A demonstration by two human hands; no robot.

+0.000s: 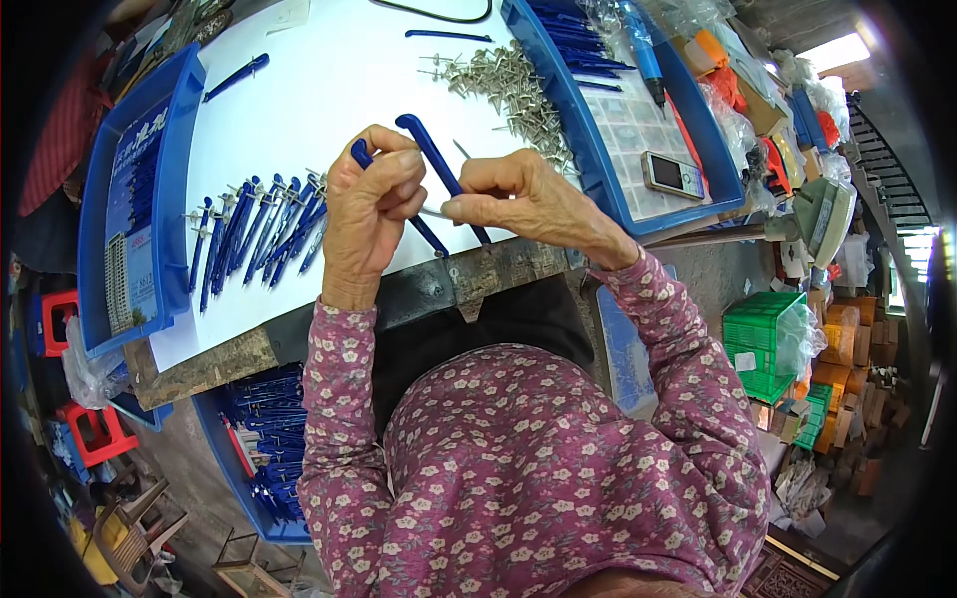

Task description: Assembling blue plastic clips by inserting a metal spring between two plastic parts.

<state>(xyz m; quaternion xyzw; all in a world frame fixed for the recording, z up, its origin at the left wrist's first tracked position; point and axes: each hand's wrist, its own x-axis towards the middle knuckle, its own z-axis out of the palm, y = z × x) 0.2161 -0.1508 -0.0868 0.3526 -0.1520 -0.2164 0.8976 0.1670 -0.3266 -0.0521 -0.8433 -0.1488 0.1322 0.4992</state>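
Note:
My left hand (374, 204) is closed around a slim blue plastic piece (429, 237); its rounded head shows above the fingers and its tip below. My right hand (523, 194) is pinched closed beside it, across a second long blue plastic piece (427, 149). Whether the right fingers grip that piece or only cover it, I cannot tell. A thin silvery bit (433, 211) shows between the two hands. Left of them lies a row of blue pieces with metal parts (264, 224). Beyond my right hand is a heap of small silvery metal parts (513, 95).
Blue trays flank the white worktop (299, 100): the left tray (184, 110) and the right tray (598, 149), which holds blue pieces, a blue power screwdriver (643, 50) and a mobile phone (673, 176). A blue bin of blue pieces (264, 448) sits below the table edge.

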